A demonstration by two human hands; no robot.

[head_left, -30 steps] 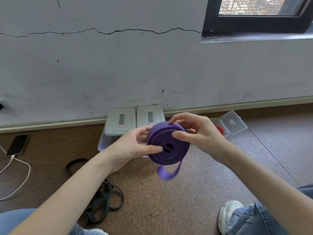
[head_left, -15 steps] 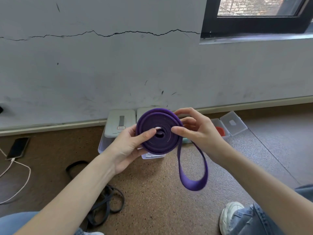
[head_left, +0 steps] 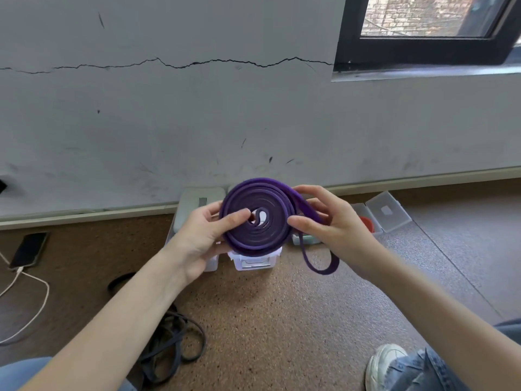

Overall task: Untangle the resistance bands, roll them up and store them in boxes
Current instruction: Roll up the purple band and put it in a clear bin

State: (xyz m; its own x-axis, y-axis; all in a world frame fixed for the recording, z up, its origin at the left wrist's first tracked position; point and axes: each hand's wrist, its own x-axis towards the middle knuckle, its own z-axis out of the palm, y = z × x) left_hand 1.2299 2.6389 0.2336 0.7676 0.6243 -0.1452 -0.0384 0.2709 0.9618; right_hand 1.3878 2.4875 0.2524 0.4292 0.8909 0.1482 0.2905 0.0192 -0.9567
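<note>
A purple resistance band (head_left: 258,221) is rolled into a flat coil held up in front of me, its face toward the camera. My left hand (head_left: 203,238) grips the coil's left side, thumb pressed near the centre. My right hand (head_left: 329,224) pinches the coil's right edge, and the loose tail loops down below that hand. A tangle of black bands (head_left: 172,345) lies on the floor beside my left forearm. Behind the coil stand white lidded boxes (head_left: 197,204), partly hidden.
An open clear box (head_left: 387,211) with something red inside sits to the right by the wall. A phone (head_left: 28,249) on a white cable lies at far left. My shoe (head_left: 383,365) and jeans are at the bottom right. Brown speckled floor spreads in front.
The coil has grown wider and now faces the camera. The hanging loop got longer half a second ago and is shorter again now. Both hands have stayed on the coil.
</note>
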